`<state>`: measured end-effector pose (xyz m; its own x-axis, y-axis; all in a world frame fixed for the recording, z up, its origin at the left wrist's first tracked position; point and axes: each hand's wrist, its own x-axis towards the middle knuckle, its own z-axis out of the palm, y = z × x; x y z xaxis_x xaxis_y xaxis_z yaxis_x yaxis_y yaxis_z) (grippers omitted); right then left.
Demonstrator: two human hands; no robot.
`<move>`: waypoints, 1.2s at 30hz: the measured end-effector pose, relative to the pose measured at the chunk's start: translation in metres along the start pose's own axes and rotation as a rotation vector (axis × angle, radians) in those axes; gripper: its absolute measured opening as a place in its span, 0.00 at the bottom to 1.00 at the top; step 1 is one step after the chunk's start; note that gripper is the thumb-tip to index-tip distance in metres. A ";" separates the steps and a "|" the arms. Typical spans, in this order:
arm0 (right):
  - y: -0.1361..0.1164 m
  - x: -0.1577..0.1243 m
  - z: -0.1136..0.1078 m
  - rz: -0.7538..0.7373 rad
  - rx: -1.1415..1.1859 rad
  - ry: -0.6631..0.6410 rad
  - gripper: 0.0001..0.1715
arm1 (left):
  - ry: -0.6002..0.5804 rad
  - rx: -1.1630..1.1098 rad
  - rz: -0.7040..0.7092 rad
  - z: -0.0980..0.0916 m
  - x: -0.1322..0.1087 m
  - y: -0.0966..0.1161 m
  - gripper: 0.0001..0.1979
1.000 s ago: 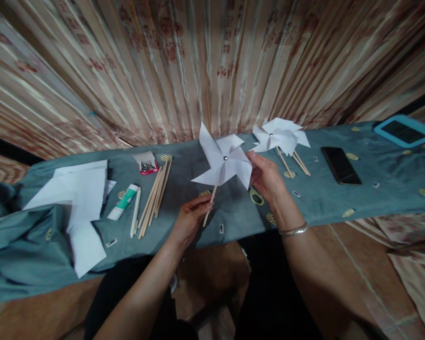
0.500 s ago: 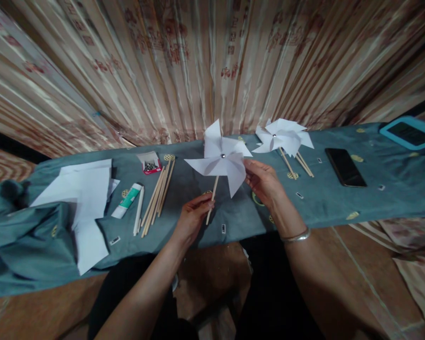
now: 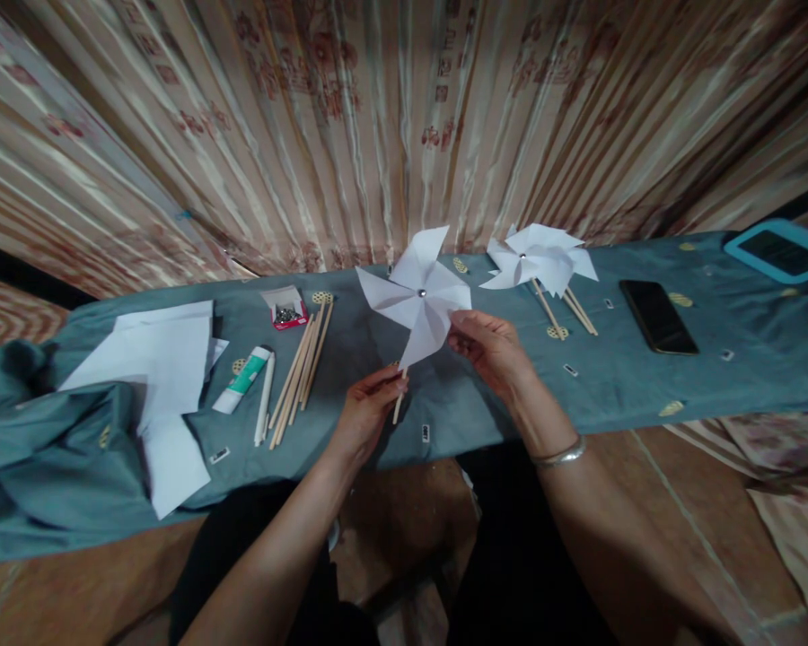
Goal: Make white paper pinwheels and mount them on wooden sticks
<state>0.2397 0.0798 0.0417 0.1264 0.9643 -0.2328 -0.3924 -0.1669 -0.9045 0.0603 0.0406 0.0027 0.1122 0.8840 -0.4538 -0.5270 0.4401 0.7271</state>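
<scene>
A white paper pinwheel (image 3: 417,301) with a silvery pin at its centre is held up over the cloth-covered table. My left hand (image 3: 370,404) is closed round its thin wooden stick, whose lower end pokes out below the fingers. On the right side, my right hand (image 3: 491,350) has its thumb and fingertips together at the edge of a paper blade. A bracelet is on that wrist. Behind and to the right lie finished-looking white pinwheels (image 3: 545,256), overlapping, with their sticks pointing toward me.
Left of my hands are loose wooden sticks (image 3: 300,377), a white pen (image 3: 264,399), a green-and-white tube (image 3: 242,381), a small open box of pins (image 3: 286,309) and white paper sheets (image 3: 175,359). A phone (image 3: 658,317) and a blue-framed tablet (image 3: 781,249) lie right. A curtain (image 3: 390,135) hangs behind.
The pinwheel's paper blades have turned clockwise about the pin. My right hand has shifted slightly left and down with the blade edge; the left hand stays on the stick.
</scene>
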 end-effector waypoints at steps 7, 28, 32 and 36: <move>0.004 -0.003 0.008 0.013 -0.022 -0.035 0.22 | -0.018 0.014 0.008 0.000 0.000 0.000 0.20; 0.043 -0.028 0.025 -0.312 -0.627 -0.147 0.08 | -0.051 -0.045 0.051 0.001 -0.004 0.002 0.19; 0.044 -0.030 0.029 -0.303 -0.578 -0.111 0.06 | -0.037 -0.051 0.064 0.002 -0.006 -0.002 0.19; 0.038 -0.026 0.026 -0.327 -0.567 -0.089 0.10 | -0.058 -0.007 0.077 0.004 -0.010 -0.005 0.19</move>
<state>0.1977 0.0539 0.0225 0.0719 0.9929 0.0945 0.1969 0.0787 -0.9773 0.0645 0.0300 0.0059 0.1191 0.9230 -0.3658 -0.5418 0.3692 0.7551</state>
